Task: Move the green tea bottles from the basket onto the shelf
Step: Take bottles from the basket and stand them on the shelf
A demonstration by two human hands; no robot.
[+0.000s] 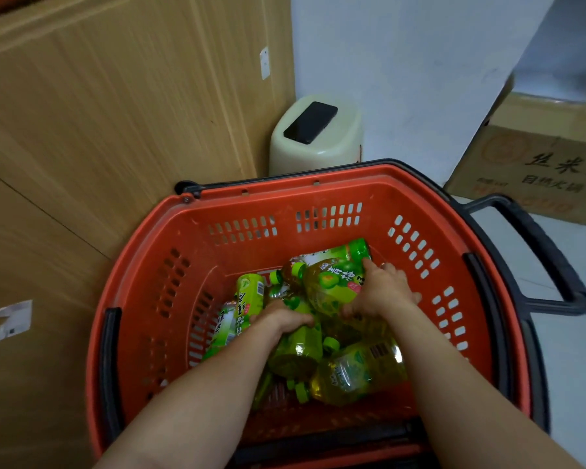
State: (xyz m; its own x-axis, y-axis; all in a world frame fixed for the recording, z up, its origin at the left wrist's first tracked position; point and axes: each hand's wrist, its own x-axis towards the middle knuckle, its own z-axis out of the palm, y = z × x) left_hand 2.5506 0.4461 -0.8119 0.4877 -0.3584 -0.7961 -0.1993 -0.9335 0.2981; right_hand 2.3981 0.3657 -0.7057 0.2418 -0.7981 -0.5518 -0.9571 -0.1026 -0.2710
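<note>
red shopping basket [278,201] holds a heap of green tea bottles [352,370]; left hand [285,318] curls fingers round one, right hand [383,292] clamps another.

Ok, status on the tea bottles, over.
Left hand grips one green tea bottle. Right hand grips second bottle. Both inside red basket, other bottles lying around them. No obstruction seen.

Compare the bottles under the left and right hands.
The left-hand bottle points its base at the camera, cap hidden; the right-hand bottle lies crosswise, green cap showing. The right-hand bottle's label faces up; the left-hand bottle's barely shows. Both lie in the red basket.
</note>
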